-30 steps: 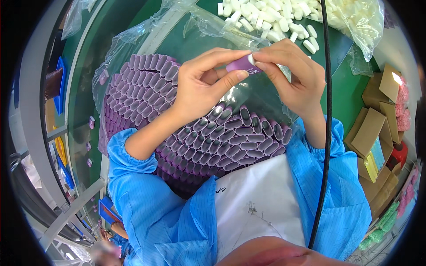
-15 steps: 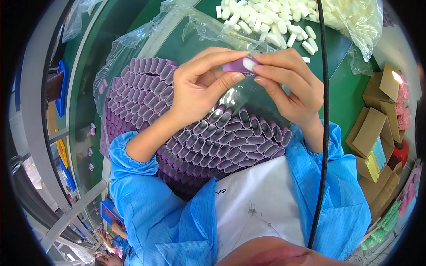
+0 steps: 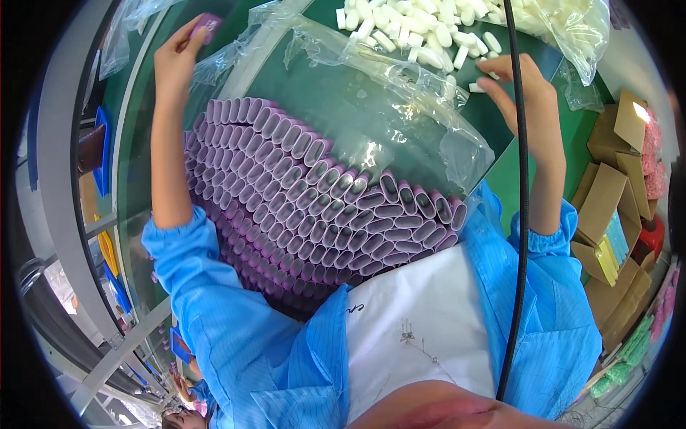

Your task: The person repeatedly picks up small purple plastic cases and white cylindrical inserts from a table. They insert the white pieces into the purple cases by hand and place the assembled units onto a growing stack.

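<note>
Stacked purple open-ended plastic sleeves lie in a clear plastic bag before the person; small white plastic caps sit behind, brown cardboard boxes right.

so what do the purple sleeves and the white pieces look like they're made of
Purple sleeves: thin, matte, likely plastic or card; open hollow ends with slim walls. White pieces: smooth, rounded, opaque, probably moulded plastic, hard to confirm. Clear bag: glossy, crinkled plastic film.

A green table bears white plastic pieces and a clear bag.
</note>
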